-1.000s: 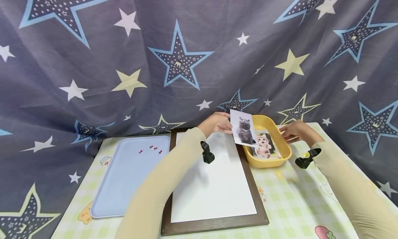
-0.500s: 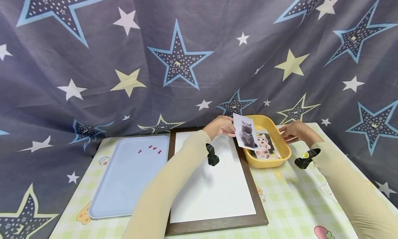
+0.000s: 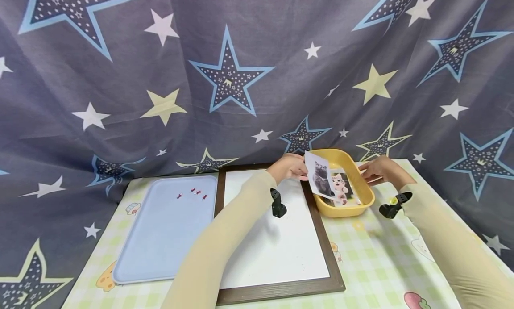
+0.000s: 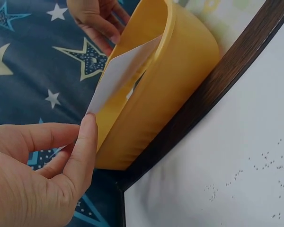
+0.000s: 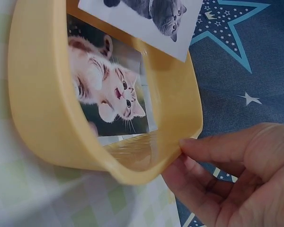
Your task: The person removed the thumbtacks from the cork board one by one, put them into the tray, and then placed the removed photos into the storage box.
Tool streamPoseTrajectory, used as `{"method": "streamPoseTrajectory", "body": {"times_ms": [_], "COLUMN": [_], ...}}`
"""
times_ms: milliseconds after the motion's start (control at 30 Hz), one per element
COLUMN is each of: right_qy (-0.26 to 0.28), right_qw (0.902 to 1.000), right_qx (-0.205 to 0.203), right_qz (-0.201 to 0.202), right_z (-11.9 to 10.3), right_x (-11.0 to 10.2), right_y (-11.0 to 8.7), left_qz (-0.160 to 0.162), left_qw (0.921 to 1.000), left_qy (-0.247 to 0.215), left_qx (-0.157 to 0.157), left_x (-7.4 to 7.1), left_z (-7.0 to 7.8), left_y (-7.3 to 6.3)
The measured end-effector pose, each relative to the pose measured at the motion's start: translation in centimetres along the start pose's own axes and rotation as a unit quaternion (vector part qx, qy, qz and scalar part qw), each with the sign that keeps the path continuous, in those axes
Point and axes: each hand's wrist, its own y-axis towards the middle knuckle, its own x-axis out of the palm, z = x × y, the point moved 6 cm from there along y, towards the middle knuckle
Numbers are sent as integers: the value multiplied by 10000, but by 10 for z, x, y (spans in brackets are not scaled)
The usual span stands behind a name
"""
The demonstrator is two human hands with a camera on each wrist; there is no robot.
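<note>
My left hand pinches the left edge of a photo of a grey cat, thumb against fingers in the left wrist view. The photo hangs tilted over a yellow plastic bin, its lower part inside the rim. Inside the bin lies a photo of an orange-and-white kitten, partly covered by the cat photo in the head view. My right hand pinches the bin's right rim, with the thumb on top in the right wrist view.
Left of the bin lies a white board with a brown wooden frame. Beyond it sits a light-blue tray with several red push pins. A starry curtain hangs behind the checked tablecloth.
My left hand has moved right and down with the cat photo, which has sunk lower into the bin. The right hand stays at the bin's rim.
</note>
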Motion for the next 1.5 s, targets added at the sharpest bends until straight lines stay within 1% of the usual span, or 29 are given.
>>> {"method": "streamPoseTrajectory", "body": {"times_ms": [67,133,167,233,267,300,333,367,400,467,567,600,633,667,700,733,767,800,867,900,933,967,1000,1033,1067,1100,1200,1300,1500], "right_qy": [-14,-20,-16,-8,-11,-11,-11,1,-2,-19,-32,-45,-46,-47,-39,-31,-20,-11,-3,7,13,15,21,21,22,22,6,-11,43], "right_qw": [10000,10000,10000,10000,10000,10000,10000,10000,10000,10000,10000,10000,10000,10000,10000,10000,10000,10000,10000,10000,10000,10000,9999,9999,9999,10000,10000,10000,10000], "right_qx": [-5,-5,-4,-2,1,8,10,8,11,16,19,18,15,13,8,4,-6,-14,-33,-47,-57,-69,-69,-72,-70,-59,-39,-20,-1], "right_qz": [-23,-29,-30,-42,-35,-22,-15,-18,-10,24,54,65,68,67,64,59,46,37,5,-13,-36,-57,-70,-72,-72,-70,-64,-67,-2], "right_z": [0,0,1,1,1,1,1,1,1,1,0,0,0,0,0,0,0,0,-1,-1,0,0,1,1,1,1,2,1,1], "right_x": [1,1,0,1,1,1,1,1,1,0,0,-1,-1,-1,-1,-1,-1,-1,0,0,1,1,1,1,1,1,0,1,0], "right_y": [0,1,1,2,2,2,2,2,2,1,1,2,2,2,1,1,1,1,-1,-1,-1,0,0,1,1,2,2,2,1], "left_qz": [94,238,313,437,452,541,562,572,686,762,905,918,850,864,862,867,869,1002,1128,1249,1343,1385,1442,1394,1433,1482,1538,1631,1635], "left_qw": [9999,9996,9995,9990,9989,9984,9983,9983,9975,9971,9958,9956,9960,9959,9959,9957,9958,9947,9935,9921,9908,9900,9891,9898,9891,9884,9874,9856,9851], "left_qy": [-108,-106,-83,-11,44,114,119,109,134,10,-118,-166,-269,-271,-285,-312,-301,-212,-101,5,121,180,236,203,231,258,273,370,472], "left_qx": [-44,-47,-58,-116,-91,-76,-54,-50,-30,37,7,-1,-11,-63,-66,-59,-31,-9,70,98,141,180,183,221,232,228,257,248,255], "left_x": [-3,-2,-1,3,7,11,11,12,13,9,-2,-5,-10,-11,-12,-11,-9,-4,4,9,14,18,21,22,24,26,27,28,27], "left_z": [-13,-15,-14,-9,0,5,6,5,3,-15,-51,-63,-75,-82,-85,-84,-80,-71,-52,-41,-31,-23,-16,-13,-10,-8,-7,-7,-7], "left_y": [37,42,39,22,-6,-23,-26,-24,-19,35,142,178,213,231,241,238,226,197,136,100,68,42,19,10,-2,-10,-13,-10,-5]}}
